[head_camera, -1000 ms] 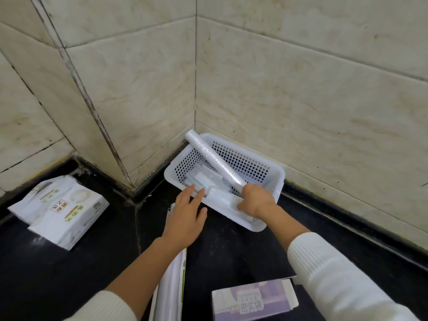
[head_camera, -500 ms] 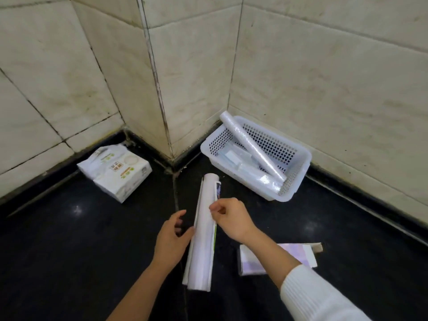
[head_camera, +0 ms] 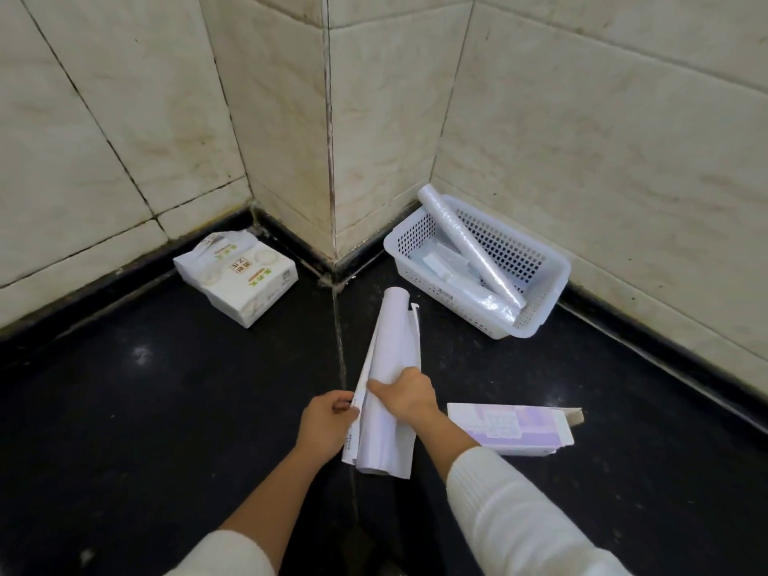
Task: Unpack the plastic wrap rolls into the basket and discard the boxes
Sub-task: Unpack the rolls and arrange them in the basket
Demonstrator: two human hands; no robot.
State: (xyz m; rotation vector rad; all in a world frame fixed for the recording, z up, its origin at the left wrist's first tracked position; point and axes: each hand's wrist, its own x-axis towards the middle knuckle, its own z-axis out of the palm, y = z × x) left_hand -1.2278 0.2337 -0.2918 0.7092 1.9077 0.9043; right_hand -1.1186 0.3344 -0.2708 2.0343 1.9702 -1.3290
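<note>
A white perforated basket point(head_camera: 536, 259) stands against the tiled wall on the right. One long plastic wrap roll point(head_camera: 469, 247) leans diagonally across it, above other wrapped rolls lying inside. In front of me a long white box point(head_camera: 411, 338) lies opened on the black floor with a white roll point(head_camera: 386, 351) showing in it. My left hand point(head_camera: 326, 426) pinches the box's left flap near its close end. My right hand point(head_camera: 405, 394) is shut on the roll near its close end. A purple and white box point(head_camera: 511, 428) lies flat to the right of my right forearm.
A white tissue pack point(head_camera: 237, 276) with printed labels sits on the floor at the left, by the wall's base. A tiled wall corner point(head_camera: 330, 160) juts out between the pack and the basket. Black floor stretches left and right of my arms.
My right hand let go of the roll in the basket and came back to the box on the floor. Both hands closed on it: left on the flap, right on the roll.
</note>
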